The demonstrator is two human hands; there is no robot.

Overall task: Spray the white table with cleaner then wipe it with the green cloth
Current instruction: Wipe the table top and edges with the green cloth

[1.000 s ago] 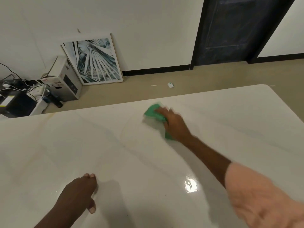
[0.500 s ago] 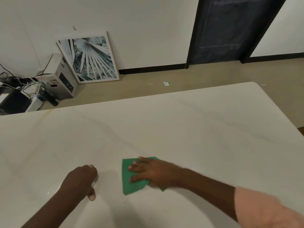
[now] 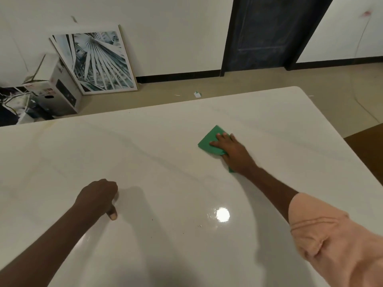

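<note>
The white table (image 3: 165,154) fills most of the view, glossy with a bright light glint near its front. A folded green cloth (image 3: 209,141) lies flat on the table's far right part. My right hand (image 3: 234,152) presses down on it with fingers spread, covering the cloth's near half. My left hand (image 3: 99,197) rests on the table at the near left, fingers curled under with the thumb pointing down, holding nothing. No spray bottle is in view.
Beyond the table's far edge is tan floor with a framed palm-leaf picture (image 3: 95,61) leaning on the wall, a white cardboard box (image 3: 56,88), tangled cables at far left, and a dark door (image 3: 269,32). A brown surface (image 3: 366,154) shows past the table's right edge.
My right hand swept the green cloth from the far middle toward me near my left hand, then out to the far right. My left hand stayed planted on the table.
</note>
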